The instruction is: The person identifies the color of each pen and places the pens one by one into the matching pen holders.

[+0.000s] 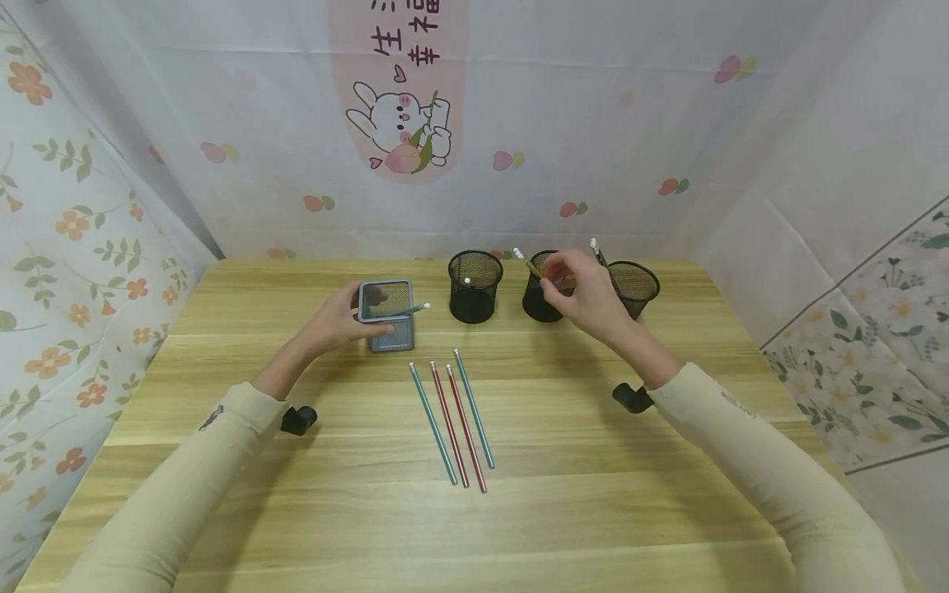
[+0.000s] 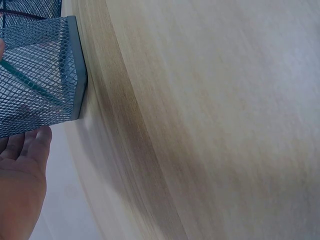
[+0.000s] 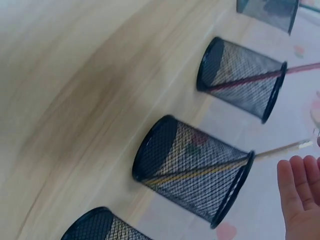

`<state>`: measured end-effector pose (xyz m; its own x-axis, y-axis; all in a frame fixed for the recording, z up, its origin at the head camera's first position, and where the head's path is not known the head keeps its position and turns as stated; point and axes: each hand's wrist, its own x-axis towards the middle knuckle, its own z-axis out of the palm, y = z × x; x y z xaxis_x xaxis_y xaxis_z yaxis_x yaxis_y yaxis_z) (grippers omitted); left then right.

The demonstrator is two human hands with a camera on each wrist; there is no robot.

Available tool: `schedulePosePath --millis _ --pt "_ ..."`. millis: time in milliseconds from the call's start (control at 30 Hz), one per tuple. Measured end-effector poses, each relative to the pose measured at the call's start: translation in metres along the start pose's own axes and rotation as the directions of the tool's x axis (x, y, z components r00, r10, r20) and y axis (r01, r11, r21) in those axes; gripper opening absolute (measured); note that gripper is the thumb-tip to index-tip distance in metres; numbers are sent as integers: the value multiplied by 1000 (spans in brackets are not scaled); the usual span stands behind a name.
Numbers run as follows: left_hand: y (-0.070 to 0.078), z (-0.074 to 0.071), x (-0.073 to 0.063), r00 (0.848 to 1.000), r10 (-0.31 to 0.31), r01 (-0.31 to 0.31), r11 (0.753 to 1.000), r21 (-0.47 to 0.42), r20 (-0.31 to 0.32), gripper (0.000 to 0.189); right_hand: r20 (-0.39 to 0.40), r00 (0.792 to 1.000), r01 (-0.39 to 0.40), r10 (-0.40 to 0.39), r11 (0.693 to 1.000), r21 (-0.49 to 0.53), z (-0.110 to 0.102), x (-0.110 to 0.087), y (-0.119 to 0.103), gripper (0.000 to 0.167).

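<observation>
A grey square mesh pen holder (image 1: 391,336) stands at the left with a teal pencil (image 2: 30,82) leaning inside. My left hand (image 1: 337,319) holds it, thumb across the front and fingers behind. At the right, my right hand (image 1: 589,292) is over a round black mesh pen cup (image 1: 541,305). A yellow pencil (image 3: 200,175) leans in that cup. The fingers (image 3: 290,187) are beside the pencil's top and do not appear to grip it. Two red pencils (image 1: 448,424) and two teal pencils (image 1: 432,422) lie on the table between the hands.
Another black mesh cup (image 1: 472,301) holds a red pencil (image 3: 250,79). A third black cup (image 1: 633,284), partly behind the right hand, has a dark pencil (image 1: 597,251) in it. The wooden table (image 1: 356,511) meets a patterned cloth (image 1: 267,123) at its back.
</observation>
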<state>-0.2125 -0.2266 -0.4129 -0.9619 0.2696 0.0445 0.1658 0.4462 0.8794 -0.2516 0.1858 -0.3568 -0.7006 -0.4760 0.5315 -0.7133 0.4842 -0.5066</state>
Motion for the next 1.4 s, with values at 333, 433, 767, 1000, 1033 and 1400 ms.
schedulePosePath --millis 333,433,767,1000,1033,1400 --pt "1 0 -1 1000 -5 5 1000 8 0 76 100 993 -64 57 996 66 11 -8 -21 25" --pt "2 0 -1 1000 -8 8 1000 7 2 76 135 988 -84 73 994 75 18 -11 -26 22" --pt "1 0 -1 1000 -6 5 1000 8 1 75 237 969 -83 65 994 67 46 -18 -37 21" --pt "1 0 0 1000 9 -9 1000 10 2 75 349 924 -174 154 984 25 65 -20 -46 18" --pt "1 0 0 1000 11 -11 1000 14 3 76 360 917 -186 168 982 14 68 -20 -47 19" --pt "2 -1 0 1000 2 -2 1000 17 -1 76 463 847 -264 260 963 -58 96 -23 -57 14"
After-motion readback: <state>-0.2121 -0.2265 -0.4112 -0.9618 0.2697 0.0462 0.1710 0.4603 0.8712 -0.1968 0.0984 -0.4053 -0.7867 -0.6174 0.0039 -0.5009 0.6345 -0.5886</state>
